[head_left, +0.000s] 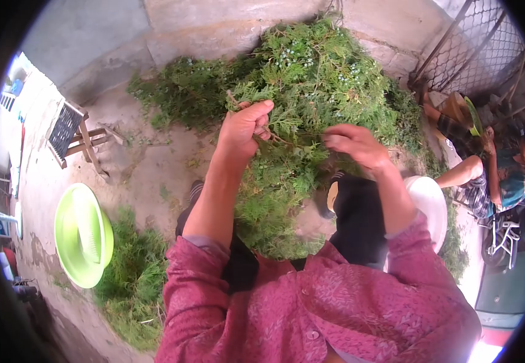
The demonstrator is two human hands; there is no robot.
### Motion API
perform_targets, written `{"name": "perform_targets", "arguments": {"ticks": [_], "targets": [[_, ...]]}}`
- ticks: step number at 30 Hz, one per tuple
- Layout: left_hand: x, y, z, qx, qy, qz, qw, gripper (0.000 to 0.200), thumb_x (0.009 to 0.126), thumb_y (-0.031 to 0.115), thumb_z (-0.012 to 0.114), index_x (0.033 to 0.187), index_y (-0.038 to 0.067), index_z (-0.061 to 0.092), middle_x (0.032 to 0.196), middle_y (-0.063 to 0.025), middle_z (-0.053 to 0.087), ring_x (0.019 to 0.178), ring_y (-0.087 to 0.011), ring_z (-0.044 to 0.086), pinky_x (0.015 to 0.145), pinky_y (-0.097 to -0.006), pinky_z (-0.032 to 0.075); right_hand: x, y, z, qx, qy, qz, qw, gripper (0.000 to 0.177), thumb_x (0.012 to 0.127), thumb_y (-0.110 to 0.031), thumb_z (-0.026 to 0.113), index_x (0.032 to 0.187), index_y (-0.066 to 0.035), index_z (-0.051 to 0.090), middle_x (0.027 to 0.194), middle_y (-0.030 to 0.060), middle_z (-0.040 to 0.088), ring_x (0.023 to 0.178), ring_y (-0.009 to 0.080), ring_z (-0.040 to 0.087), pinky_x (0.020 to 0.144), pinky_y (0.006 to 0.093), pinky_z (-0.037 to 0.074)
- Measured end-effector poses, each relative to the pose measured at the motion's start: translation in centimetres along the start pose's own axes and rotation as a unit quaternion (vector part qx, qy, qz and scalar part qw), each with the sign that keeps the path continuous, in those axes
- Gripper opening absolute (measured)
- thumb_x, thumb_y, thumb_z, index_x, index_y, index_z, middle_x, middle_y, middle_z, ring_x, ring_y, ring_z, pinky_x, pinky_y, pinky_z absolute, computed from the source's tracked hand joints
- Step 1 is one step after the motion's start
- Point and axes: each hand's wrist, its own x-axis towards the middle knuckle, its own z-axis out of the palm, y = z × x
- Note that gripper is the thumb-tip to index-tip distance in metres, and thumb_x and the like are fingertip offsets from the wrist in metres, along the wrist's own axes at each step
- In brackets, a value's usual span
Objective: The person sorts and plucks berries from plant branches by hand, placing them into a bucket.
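My left hand (245,128) is closed around a green conifer sprig (283,124), whose cut stem end sticks up above the thumb. To the right, my right hand (359,145) is slightly blurred, with its fingers curled together near the sprig's twigs. Whatever lies between those fingertips is hidden. Behind both hands rises a big heap of conifer branches (317,66) with small bluish cones. Loose green foliage (268,209) covers the ground between my legs.
A lime-green basin (61,236) sits at left beside a foliage pile (132,266). Further back stands a small wooden-legged stool (72,134). A white rounded object (429,206) is by my right leg. Another person (510,163) sits at right near a wire-mesh panel (477,48).
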Motion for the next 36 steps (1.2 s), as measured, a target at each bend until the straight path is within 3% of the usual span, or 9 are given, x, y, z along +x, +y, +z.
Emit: {"name": "perform_targets", "arguments": {"ticks": [3,10,14,18,22,24,30,33,36], "targets": [[0.1,-0.1,-0.1,0.009,-0.005,-0.004,1.0,0.022,0.078,0.018,0.065,0.064,0.015,0.049,0.052,0.0063,0.038,0.045,-0.0071,0.032,0.046,-0.0263,0.03,3.8,-1.3,3.5,-0.001,-0.045,-0.024,0.999,0.034,0.082,-0.023,0.061,0.106,0.0,0.057,0.095,0.007,0.061,0.084,0.0123,0.056,0.074,0.0251,0.045],[0.8,-0.8,0.4,-0.01,-0.01,-0.013,1.0,0.018,0.078,0.019,0.066,0.069,0.012,0.052,0.054,0.0047,0.041,0.048,-0.0077,0.035,0.047,-0.026,0.031,6.0,0.3,4.3,0.356,-0.061,0.091,0.928,0.014,0.08,-0.016,0.063,0.092,-0.011,0.058,0.081,0.0042,0.063,0.063,0.0103,0.056,0.053,0.0252,0.044],[0.4,-1.5,3.1,0.026,0.002,0.038,0.999,0.014,0.076,0.016,0.068,0.077,0.007,0.057,0.06,0.0033,0.048,0.055,-0.0086,0.043,0.052,-0.025,0.036,5.9,0.4,3.1,0.498,-0.073,0.105,0.858,0.008,0.082,-0.017,0.061,0.084,-0.011,0.055,0.074,0.0017,0.06,0.064,0.0119,0.055,0.059,0.0284,0.046],[1.3,-3.5,3.0,0.274,-0.065,0.038,0.959,0.023,0.075,0.008,0.065,0.096,0.001,0.061,0.077,0.0012,0.06,0.063,-0.0067,0.049,0.056,-0.0245,0.042,5.6,1.1,2.1,0.549,-0.083,0.084,0.827,0.008,0.082,-0.016,0.061,0.082,-0.011,0.055,0.073,0.0015,0.059,0.062,0.0114,0.054,0.059,0.03,0.046],[2.1,-5.3,3.1,0.396,-0.089,0.082,0.91,0.021,0.075,0.009,0.064,0.096,0.003,0.063,0.072,0.0009,0.06,0.064,-0.0054,0.049,0.058,-0.0224,0.042,5.0,1.7,0.8,0.539,-0.043,0.108,0.834,0.008,0.081,-0.014,0.061,0.078,-0.011,0.054,0.07,0.0018,0.058,0.059,0.0123,0.052,0.057,0.0299,0.045],[2.4,-5.6,3.0,0.538,-0.051,0.106,0.835,0.019,0.074,0.011,0.064,0.091,0.004,0.063,0.065,-0.0024,0.058,0.062,-0.005,0.048,0.059,-0.0225,0.041,4.9,1.9,0.5,0.539,-0.041,0.109,0.834,0.009,0.08,-0.014,0.061,0.076,-0.011,0.054,0.069,0.0017,0.058,0.059,0.0124,0.052,0.057,0.0296,0.045],[2.6,-7.0,3.4,0.511,-0.068,0.172,0.839,0.018,0.075,0.015,0.063,0.086,0.001,0.062,0.064,-0.0092,0.06,0.058,-0.0158,0.051,0.059,-0.0306,0.044,4.5,1.9,0.1,0.562,-0.055,0.104,0.819,0.012,0.08,-0.013,0.061,0.073,-0.011,0.052,0.065,0.0006,0.054,0.057,0.0122,0.049,0.056,0.0295,0.044],[2.3,-6.6,4.3,0.586,-0.091,0.125,0.795,0.015,0.077,0.014,0.063,0.078,-0.001,0.059,0.068,-0.0003,0.058,0.064,-0.0059,0.047,0.059,-0.0247,0.042,4.3,1.5,0.0,0.574,-0.04,0.097,0.812,0.013,0.078,-0.011,0.062,0.07,-0.009,0.052,0.064,0.0019,0.054,0.053,0.0117,0.047,0.053,0.0278,0.042],[3.1,-7.9,3.2,0.564,-0.061,0.115,0.816,0.014,0.079,0.014,0.062,0.078,0.0,0.06,0.069,-0.0016,0.06,0.065,-0.0066,0.05,0.061,-0.0238,0.042,4.4,2.3,-0.6,0.562,-0.041,0.077,0.823,0.013,0.077,-0.009,0.061,0.07,-0.008,0.051,0.062,0.0025,0.054,0.052,0.0116,0.046,0.052,0.0276,0.042]]}}
